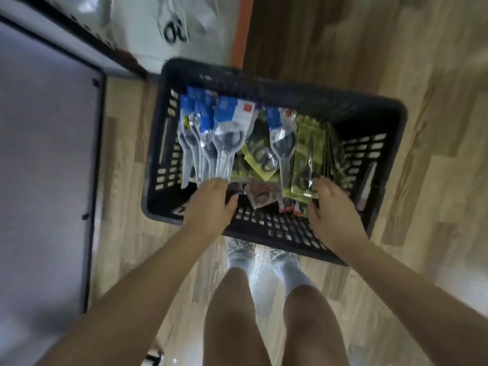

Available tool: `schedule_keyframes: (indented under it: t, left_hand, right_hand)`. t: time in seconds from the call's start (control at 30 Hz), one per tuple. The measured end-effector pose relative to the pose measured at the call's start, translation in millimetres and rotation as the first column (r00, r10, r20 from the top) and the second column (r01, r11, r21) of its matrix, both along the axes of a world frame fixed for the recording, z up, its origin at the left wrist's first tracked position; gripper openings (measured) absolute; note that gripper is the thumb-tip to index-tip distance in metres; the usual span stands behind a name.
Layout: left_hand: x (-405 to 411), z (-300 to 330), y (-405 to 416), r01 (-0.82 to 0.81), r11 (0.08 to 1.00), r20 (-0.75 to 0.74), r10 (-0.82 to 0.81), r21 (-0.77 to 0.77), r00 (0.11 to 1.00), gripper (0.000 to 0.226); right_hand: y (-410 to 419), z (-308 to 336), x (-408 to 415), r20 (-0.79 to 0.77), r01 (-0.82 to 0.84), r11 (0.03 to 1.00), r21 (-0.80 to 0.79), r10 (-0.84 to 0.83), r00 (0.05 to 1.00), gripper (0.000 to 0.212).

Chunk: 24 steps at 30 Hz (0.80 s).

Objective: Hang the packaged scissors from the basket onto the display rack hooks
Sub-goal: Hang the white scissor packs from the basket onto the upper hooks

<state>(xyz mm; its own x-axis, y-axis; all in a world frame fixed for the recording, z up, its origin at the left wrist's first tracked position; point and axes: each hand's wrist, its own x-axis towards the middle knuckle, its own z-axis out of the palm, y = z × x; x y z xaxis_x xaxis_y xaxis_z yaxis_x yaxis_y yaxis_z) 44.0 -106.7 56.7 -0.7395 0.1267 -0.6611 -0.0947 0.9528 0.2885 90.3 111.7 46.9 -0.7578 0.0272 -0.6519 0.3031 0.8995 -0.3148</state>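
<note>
A dark plastic basket (369, 112) stands on the wooden floor below me. Inside it lie several blue-carded packaged scissors (224, 133) on the left, yellow-green packaged scissors (309, 154) on the right, and a few red-carded ones (261, 196) at the bottom. My left hand (211, 204) reaches over the near rim, its fingers curled down at the lower tips of the blue-carded packs, and the grip is hidden. My right hand (330, 210) rests against the near edge of the yellow-green packs with fingers apart.
Beyond the basket a white display panel (148, 43) carries a hanging clear pack of black-handled scissors (175, 30). A grey board in a dark frame (45, 154) fills the left. My legs and shoes (237, 252) stand just behind the basket.
</note>
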Motion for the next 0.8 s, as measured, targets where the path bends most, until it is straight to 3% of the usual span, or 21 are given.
schedule_keyframes:
  t: [0.13, 0.3, 0.43, 0.57, 0.73, 0.8]
  left_hand:
    - [-23, -71, -11, -0.019, 0.999, -0.033, 0.019, -0.029, 0.999, 0.043]
    - [-63, -130, -9, -0.306, 0.947, -0.152, 0.318, 0.097, 0.936, 0.036]
    - [-78, -151, -6, -0.214, 0.971, -0.283, 0.235, 0.103, 0.930, 0.050]
    - [-85, -160, -1, -0.201, 0.975, -0.333, 0.220, 0.093, 0.917, 0.057]
    - [-88, -161, 6, -0.301, 0.950, -0.292, 0.310, 0.079, 0.905, 0.075]
    - [-89, -160, 9, -0.343, 0.935, -0.280, 0.354, 0.087, 0.893, 0.079]
  right_hand:
    - [-5, -62, -20, -0.031, 0.028, 0.999, 0.024, -0.028, 0.999, 0.039]
    - [-9, -126, -71, -0.118, 0.074, 0.997, -0.009, -0.074, 0.990, 0.043]
    - [-16, -164, -108, -0.150, 0.184, 0.977, -0.112, -0.199, 0.968, 0.054]
    - [-19, -185, -120, -0.080, 0.308, 0.934, -0.178, -0.326, 0.942, 0.063]
    - [-19, -185, -122, -0.059, 0.351, 0.906, -0.236, -0.374, 0.925, 0.061]
    - [-20, -180, -125, -0.040, 0.390, 0.884, -0.258, -0.413, 0.910, 0.080]
